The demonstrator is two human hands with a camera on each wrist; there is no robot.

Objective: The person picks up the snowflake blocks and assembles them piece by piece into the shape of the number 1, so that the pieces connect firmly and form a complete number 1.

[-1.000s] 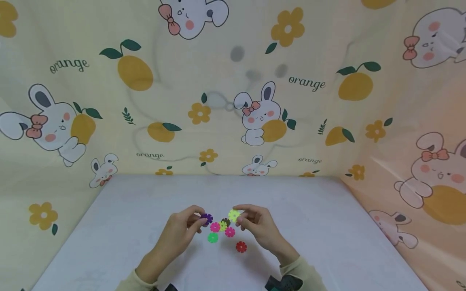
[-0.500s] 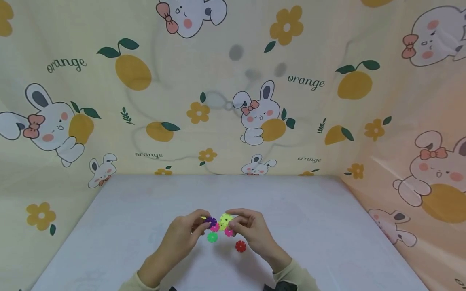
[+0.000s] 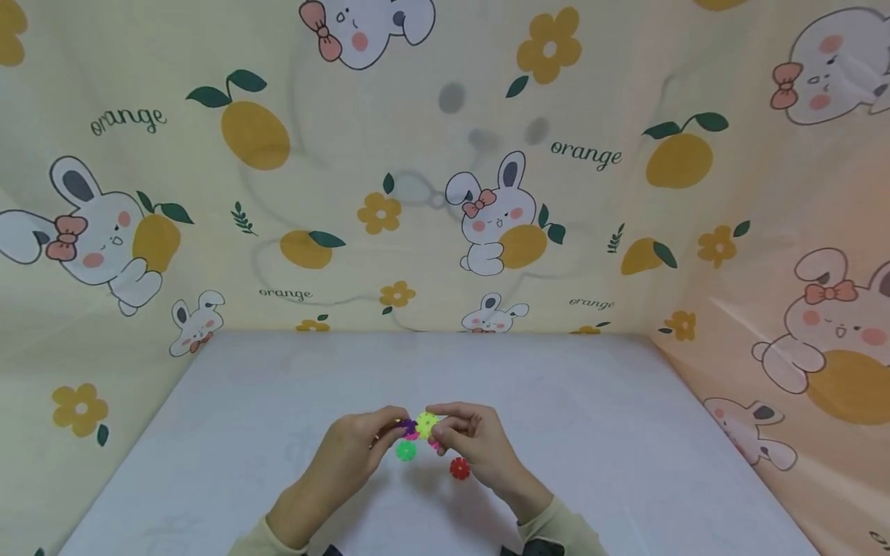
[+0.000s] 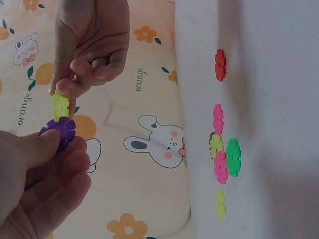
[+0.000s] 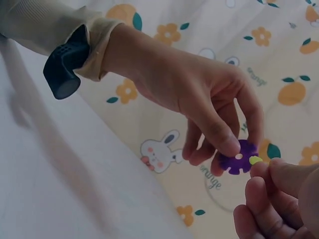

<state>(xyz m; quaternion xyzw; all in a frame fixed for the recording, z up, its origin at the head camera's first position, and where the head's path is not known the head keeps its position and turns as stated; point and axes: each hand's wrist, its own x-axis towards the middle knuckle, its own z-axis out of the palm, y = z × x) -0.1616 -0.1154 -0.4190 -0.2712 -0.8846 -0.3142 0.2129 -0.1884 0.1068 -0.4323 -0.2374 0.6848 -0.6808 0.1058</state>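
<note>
A purple notched disc [image 5: 238, 160] is pinched between thumb and fingers of my left hand [image 3: 348, 452]. My right hand [image 3: 487, 448] pinches a yellow notched disc [image 4: 61, 106] by its far side. Held above the table, the two discs meet at their edges, and the yellow one stands at an angle to the purple. In the right wrist view, only a small yellow tip shows beside the purple rim. Whether their slots are engaged, I cannot tell.
On the white table [image 3: 556, 386] below lie more discs: a red one [image 4: 220, 65], a green one [image 4: 234, 158], two pink ones including a pink disc [image 4: 218, 118], and yellow ones including a yellow disc [image 4: 221, 204]. A printed cloth [image 3: 417, 116] surrounds the table.
Both hands have moved inward, bringing the purple and yellow discs from apart to edge against edge. The discs on the table have stayed put.
</note>
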